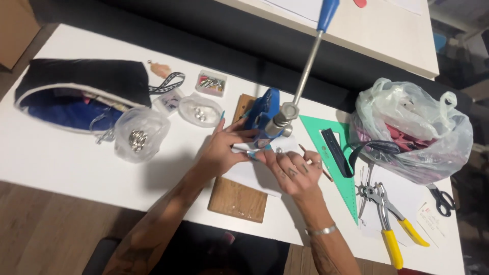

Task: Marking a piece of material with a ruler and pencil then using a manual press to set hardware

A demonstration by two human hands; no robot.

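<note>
Toward the table's (pixel 61 158) left edge lie a dark pouch (pixel 81 91) and a clear bag of metal rings (pixel 138 133). At the middle of the near edge, the left hand (pixel 220 150) and right hand (pixel 295 172) pinch a white piece of material (pixel 254 175) under the blue hand press (pixel 270 119) on its wooden board (pixel 237 198). Toward the right edge lie a green triangle ruler (pixel 342 183) and yellow-handled punch pliers (pixel 389 224).

Bright overhead light, soft shadows under forearms, slightly soft focus, dim dark frame edges
</note>
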